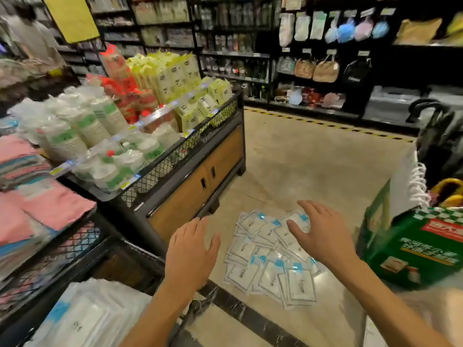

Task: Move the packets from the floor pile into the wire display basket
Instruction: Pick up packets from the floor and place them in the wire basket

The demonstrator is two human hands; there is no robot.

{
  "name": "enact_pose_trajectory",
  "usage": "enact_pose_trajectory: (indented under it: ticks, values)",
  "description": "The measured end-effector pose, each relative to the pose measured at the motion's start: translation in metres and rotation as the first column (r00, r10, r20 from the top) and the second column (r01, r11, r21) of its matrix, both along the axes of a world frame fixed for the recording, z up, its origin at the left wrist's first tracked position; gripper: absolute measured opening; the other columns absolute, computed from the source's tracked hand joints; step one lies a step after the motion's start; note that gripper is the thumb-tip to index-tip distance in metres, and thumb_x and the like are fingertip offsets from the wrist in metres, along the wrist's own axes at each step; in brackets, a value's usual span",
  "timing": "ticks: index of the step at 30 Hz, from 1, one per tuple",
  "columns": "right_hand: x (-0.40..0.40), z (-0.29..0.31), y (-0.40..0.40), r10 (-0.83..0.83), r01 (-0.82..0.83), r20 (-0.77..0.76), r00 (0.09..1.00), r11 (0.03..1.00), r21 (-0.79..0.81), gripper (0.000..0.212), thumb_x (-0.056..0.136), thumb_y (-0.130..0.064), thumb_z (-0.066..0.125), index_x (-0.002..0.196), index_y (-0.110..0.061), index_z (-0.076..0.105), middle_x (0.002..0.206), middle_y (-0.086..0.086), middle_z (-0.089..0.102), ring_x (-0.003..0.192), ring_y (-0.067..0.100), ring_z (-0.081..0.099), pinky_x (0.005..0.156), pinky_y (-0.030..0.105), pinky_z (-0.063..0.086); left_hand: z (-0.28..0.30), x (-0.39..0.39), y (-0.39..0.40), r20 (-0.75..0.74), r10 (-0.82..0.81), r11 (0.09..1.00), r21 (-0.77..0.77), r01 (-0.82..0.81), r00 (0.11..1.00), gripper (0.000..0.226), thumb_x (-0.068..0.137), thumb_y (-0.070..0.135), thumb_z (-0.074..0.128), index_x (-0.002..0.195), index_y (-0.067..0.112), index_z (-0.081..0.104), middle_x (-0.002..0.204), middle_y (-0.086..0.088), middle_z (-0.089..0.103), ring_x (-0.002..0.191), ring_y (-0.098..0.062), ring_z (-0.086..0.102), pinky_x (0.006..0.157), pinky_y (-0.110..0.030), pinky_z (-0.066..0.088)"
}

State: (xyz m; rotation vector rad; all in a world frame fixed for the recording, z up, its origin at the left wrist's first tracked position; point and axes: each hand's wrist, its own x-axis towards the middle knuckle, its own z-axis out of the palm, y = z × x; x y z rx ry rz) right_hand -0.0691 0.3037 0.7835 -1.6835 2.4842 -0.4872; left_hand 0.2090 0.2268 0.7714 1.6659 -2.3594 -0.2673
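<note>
Both bare forearms reach forward and down. The left hand is palm-down, fingers straight together; the right hand spreads its relaxed fingers, holding nothing.

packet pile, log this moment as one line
left hand open, empty | right hand open above packet pile | pile on floor | nothing gripped

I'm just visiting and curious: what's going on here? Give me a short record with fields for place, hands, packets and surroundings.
place: shop aisle, seen from a head-worn camera
left hand: open, empty, fingers spread, above the floor beside the pile
right hand: open, empty, over the far side of the pile
packets on floor: white with blue corners, spread in a loose overlapping pile
wire display basket: lower left, with similar packets in basket at its near end
nearby: green cardboard box to the right of the pile
task state: no packet held
</note>
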Motion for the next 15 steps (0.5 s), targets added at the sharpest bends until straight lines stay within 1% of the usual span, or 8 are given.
enact_pose_trajectory:
  ticks: [2,4,6,8,9,11,12,15]
  values:
    - [-0.033,-0.011,0.008,-0.035,0.035,-0.003,0.999,0.999,0.011,0.064,0.095,-0.060,0.056,0.147,-0.023,0.052,0.149,0.002,0.057,0.136,0.026,0.052,0.115,0.044,0.039,-0.013,-0.027,-0.001,-0.003,-0.002,0.999,0.037,0.002,1.000,0.062,0.100,0.057,0.037,0.151,0.023,0.045,0.150,0.003,0.053,0.140,-0.017,0.047,0.117,-0.040,0.038]
    - [-0.063,-0.022,0.017,-0.075,0.075,0.002,0.997,0.997,0.035,0.066,0.095,-0.061,0.055,0.149,-0.023,0.050,0.150,0.002,0.056,0.137,0.026,0.051,0.116,0.043,0.039,-0.024,-0.052,-0.002,0.014,-0.021,0.996,0.085,0.019,1.000,0.071,0.097,0.064,0.026,0.152,0.023,0.044,0.152,0.003,0.051,0.140,-0.017,0.046,0.117,-0.041,0.039]
    - [-0.088,-0.031,0.023,-0.104,0.104,0.001,0.995,0.991,0.082,0.068,0.097,-0.062,0.051,0.154,-0.025,0.043,0.155,-0.001,0.050,0.141,0.023,0.046,0.119,0.039,0.032,-0.035,-0.077,-0.005,0.034,-0.052,0.993,0.112,0.048,0.998,0.076,0.095,0.068,0.020,0.152,0.022,0.044,0.152,0.003,0.051,0.140,-0.016,0.047,0.116,-0.040,0.040]
    - [-0.109,-0.043,0.028,-0.145,0.143,0.005,0.989,0.979,0.143,0.070,0.097,-0.061,0.051,0.155,-0.024,0.040,0.156,-0.003,0.048,0.143,0.021,0.043,0.120,0.035,0.030,-0.044,-0.098,-0.010,0.053,-0.085,0.987,0.139,0.077,0.995,0.070,0.099,0.064,0.028,0.152,0.022,0.044,0.153,0.002,0.051,0.139,-0.017,0.048,0.115,-0.038,0.040]
    - [-0.117,-0.051,0.031,-0.166,0.163,0.009,0.986,0.975,0.152,0.069,0.096,-0.060,0.055,0.154,-0.023,0.044,0.154,-0.001,0.051,0.141,0.022,0.046,0.119,0.036,0.032,-0.048,-0.107,-0.013,0.060,-0.103,0.983,0.158,0.093,0.993,0.065,0.101,0.060,0.034,0.153,0.023,0.042,0.155,0.003,0.049,0.140,-0.016,0.046,0.116,-0.037,0.039]
    - [-0.130,-0.070,0.034,-0.219,0.213,0.032,0.975,0.968,0.131,0.069,0.092,-0.057,0.064,0.148,-0.018,0.053,0.147,0.004,0.059,0.134,0.026,0.054,0.115,0.041,0.039,-0.060,-0.123,-0.024,0.081,-0.142,0.972,0.198,0.123,0.987,0.062,0.103,0.055,0.040,0.156,0.025,0.036,0.158,0.004,0.042,0.143,-0.016,0.042,0.118,-0.036,0.036]
    - [-0.134,-0.078,0.034,-0.248,0.241,0.039,0.968,0.962,0.132,0.070,0.092,-0.057,0.065,0.148,-0.018,0.053,0.148,0.005,0.058,0.135,0.027,0.054,0.115,0.042,0.040,-0.067,-0.131,-0.031,0.092,-0.167,0.965,0.217,0.144,0.982,0.062,0.103,0.056,0.039,0.157,0.026,0.033,0.160,0.005,0.039,0.145,-0.015,0.039,0.119,-0.035,0.033]
    - [-0.146,-0.101,0.027,-0.322,0.301,0.072,0.944,0.930,0.211,0.073,0.096,-0.065,0.051,0.157,-0.025,0.040,0.161,0.000,0.042,0.148,0.023,0.040,0.122,0.040,0.031,-0.091,-0.157,-0.056,0.097,-0.243,0.937,0.281,0.208,0.965,0.066,0.103,0.060,0.031,0.160,0.028,0.025,0.165,0.006,0.031,0.149,-0.015,0.032,0.123,-0.035,0.027]
